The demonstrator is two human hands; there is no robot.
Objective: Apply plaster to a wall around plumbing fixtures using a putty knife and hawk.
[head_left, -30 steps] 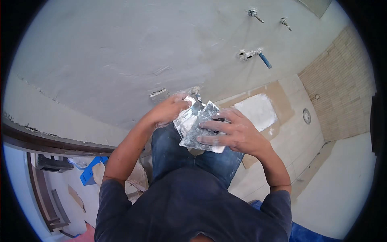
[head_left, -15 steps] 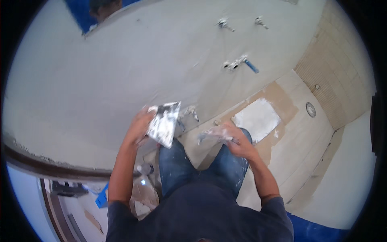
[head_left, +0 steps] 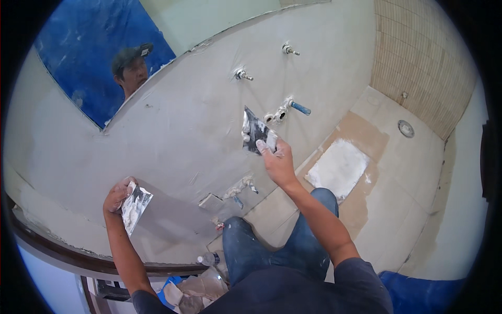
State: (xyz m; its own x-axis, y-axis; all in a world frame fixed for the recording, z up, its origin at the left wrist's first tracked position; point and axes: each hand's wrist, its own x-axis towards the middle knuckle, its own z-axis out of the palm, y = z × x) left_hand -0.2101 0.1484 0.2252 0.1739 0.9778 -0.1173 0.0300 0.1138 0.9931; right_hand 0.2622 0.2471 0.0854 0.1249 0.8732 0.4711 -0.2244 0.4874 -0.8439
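Observation:
In my left hand [head_left: 119, 194], low at the left, is a wide metal putty knife [head_left: 136, 209], its blade smeared with white filler. My right hand [head_left: 277, 159] grips a second putty knife [head_left: 256, 132], thumb pressed on the blade. White filler sits along its left edge. That blade is raised in front of the grey wall [head_left: 172, 141], just left of a blue pipe stub [head_left: 300, 108] and round pipe openings; whether it touches the wall I cannot tell. Both hands have white smears on the fingers.
Valve stems [head_left: 244, 75] stick out of the wall. Lower pipe fittings [head_left: 243, 189] sit near my knees. On the right floor lie brown board [head_left: 361, 125], a white rectangular patch [head_left: 340, 167] and a round drain [head_left: 406, 129]. A plastic bottle [head_left: 209, 258] is beside my left leg.
My hands have moved apart: the left one down and left, the right one up toward the pipe stub. The view has shifted, showing more of the blue area at upper left.

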